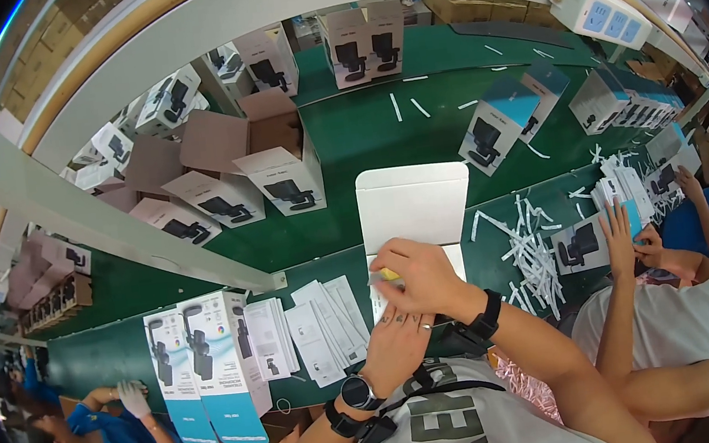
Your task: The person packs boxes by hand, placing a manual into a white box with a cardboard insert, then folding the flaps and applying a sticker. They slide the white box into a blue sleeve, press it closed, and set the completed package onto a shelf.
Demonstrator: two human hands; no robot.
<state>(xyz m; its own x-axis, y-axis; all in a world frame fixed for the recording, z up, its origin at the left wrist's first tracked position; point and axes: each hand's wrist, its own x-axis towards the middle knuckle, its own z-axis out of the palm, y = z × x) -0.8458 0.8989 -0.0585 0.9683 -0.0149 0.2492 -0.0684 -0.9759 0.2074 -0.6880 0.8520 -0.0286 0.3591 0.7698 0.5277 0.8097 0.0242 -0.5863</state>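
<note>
Directly in front of me is a white box (415,206), its lid standing up at the back. My left hand (395,344), with a ring and a watch at the wrist, rests on its near edge and grips it there; its fingertips are partly covered by my other hand. Bent over the box, my right hand (422,275) pinches a small yellow thing (389,273) whose kind I cannot make out. To the left lie stacks of white printed leaflets (325,330). Two upright white-and-blue printed boxes (213,360) stand beyond these leaflets.
Opened cartons (279,173) stand at the back left. More printed boxes (491,131) are at the back right. A heap of white paper strips (534,258) lies right of my box. Close on the right, a co-worker's hand (616,231) touches another box. A white frame post (147,245) crosses the left.
</note>
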